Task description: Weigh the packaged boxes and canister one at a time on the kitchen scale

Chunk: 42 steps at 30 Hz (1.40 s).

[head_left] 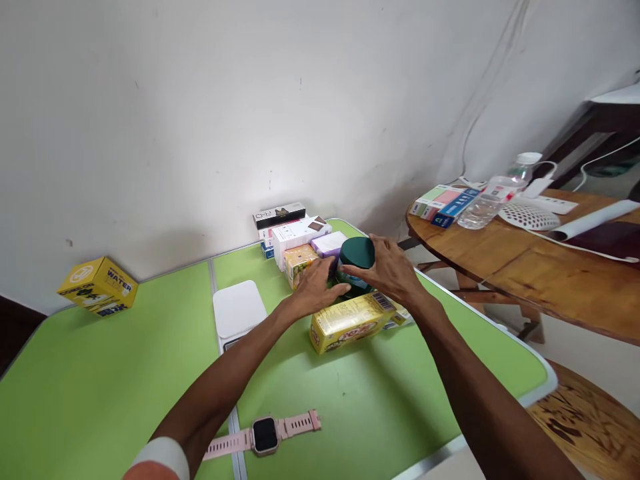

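Observation:
A jar with a dark green lid (358, 252) stands among the boxes on the green table. My right hand (393, 270) grips it from the right, thumb across the front of the lid and fingers at its far side. To the left of the jar is my left hand (315, 290), thumb and fingers apart; whether its fingertips touch the jar I cannot tell. In front of both hands lies a yellow box (350, 321). An orange box (299, 259), a purple and white box (328, 243) and a white box (300, 233) are grouped behind my left hand.
A white kitchen scale (240, 308) sits left of the boxes. Near the front lies a pink-strapped smartwatch (265, 435). A yellow box marked WATER (100, 287) stands at the far left. To the right, a wooden table (465, 260) carries a plastic bottle (500, 193) and medicine-like boxes (445, 202).

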### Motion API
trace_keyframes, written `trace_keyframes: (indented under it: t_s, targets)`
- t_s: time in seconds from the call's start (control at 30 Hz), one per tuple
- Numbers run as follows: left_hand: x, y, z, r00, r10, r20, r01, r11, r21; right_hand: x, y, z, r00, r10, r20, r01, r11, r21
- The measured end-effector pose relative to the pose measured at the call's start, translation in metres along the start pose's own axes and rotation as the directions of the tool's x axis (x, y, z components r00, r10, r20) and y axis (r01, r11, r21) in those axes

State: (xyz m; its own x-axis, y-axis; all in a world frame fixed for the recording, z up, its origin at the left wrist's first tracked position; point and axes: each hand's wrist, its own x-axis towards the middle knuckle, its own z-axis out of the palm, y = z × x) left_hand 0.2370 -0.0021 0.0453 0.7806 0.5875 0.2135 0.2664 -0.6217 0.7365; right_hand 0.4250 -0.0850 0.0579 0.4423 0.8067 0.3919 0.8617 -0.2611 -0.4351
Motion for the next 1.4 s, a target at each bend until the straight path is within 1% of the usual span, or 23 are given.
trace_keyframes:
  t_s: [0.07,0.13,0.2,0.27,0.37,0.43,0.5,0.6,0.67,0.8,0.87,0.93,1.0,1.1,1.17,1.4]
  targets:
    - [0.010,0.000,0.005,0.999,0.006,0.042,-0.006,1.000,0.001,0.002,-0.003,0.002,1.000,0.000,0.000,0.000,0.999,-0.039]
    - [0.015,-0.002,0.009,0.998,-0.024,0.058,0.023,1.000,0.005,0.002,-0.008,0.003,1.000,-0.016,-0.003,0.016,0.998,-0.053]
    - [0.015,-0.003,0.010,0.995,-0.095,0.030,0.095,0.995,-0.006,-0.001,-0.015,0.005,0.999,-0.046,0.002,0.046,0.998,-0.043]
    - [0.011,-0.005,0.009,0.987,-0.157,-0.022,0.156,0.987,-0.040,-0.004,-0.026,0.005,0.997,-0.071,0.014,0.071,0.997,-0.016]
    - [-0.001,-0.005,-0.001,0.980,-0.189,-0.065,0.182,0.978,-0.103,-0.008,-0.047,0.001,0.993,-0.118,0.030,0.117,0.993,0.021]
    - [-0.013,-0.003,-0.014,0.978,-0.182,-0.100,0.165,0.974,-0.158,-0.009,-0.066,-0.004,0.986,-0.164,0.035,0.163,0.986,0.038]
    - [-0.027,0.000,-0.032,0.972,-0.161,-0.172,0.123,0.969,-0.214,-0.010,-0.089,-0.011,0.973,-0.229,0.030,0.227,0.971,0.069]
    - [-0.055,0.002,-0.064,0.945,-0.158,-0.288,0.090,0.967,-0.237,-0.012,-0.130,-0.016,0.947,-0.320,0.005,0.316,0.937,0.147]
    - [-0.075,0.000,-0.088,0.921,-0.170,-0.350,0.097,0.971,-0.217,-0.014,-0.161,-0.014,0.934,-0.358,0.000,0.350,0.912,0.214]
    - [-0.117,-0.010,-0.131,0.875,-0.192,-0.444,0.145,0.980,-0.138,-0.019,-0.216,0.004,0.902,-0.429,0.043,0.389,0.853,0.349]
    - [-0.135,-0.017,-0.146,0.851,-0.221,-0.477,0.190,0.975,-0.112,-0.021,-0.237,0.017,0.889,-0.452,0.069,0.393,0.832,0.391]
    - [-0.148,-0.026,-0.154,0.829,-0.252,-0.499,0.226,0.968,-0.113,-0.024,-0.252,0.030,0.880,-0.464,0.101,0.385,0.822,0.421]
    - [-0.158,-0.035,-0.157,0.812,-0.283,-0.510,0.256,0.959,-0.124,-0.027,-0.261,0.041,0.873,-0.469,0.138,0.369,0.817,0.442]
    - [-0.164,-0.046,-0.155,0.799,-0.318,-0.510,0.295,0.947,-0.128,-0.031,-0.265,0.052,0.867,-0.465,0.176,0.348,0.821,0.453]
    - [-0.165,-0.051,-0.152,0.802,-0.331,-0.498,0.309,0.942,-0.129,-0.033,-0.264,0.055,0.870,-0.458,0.183,0.339,0.825,0.452]
    - [-0.162,-0.056,-0.146,0.818,-0.332,-0.469,0.291,0.943,-0.160,-0.034,-0.253,0.063,0.879,-0.443,0.179,0.325,0.829,0.456]
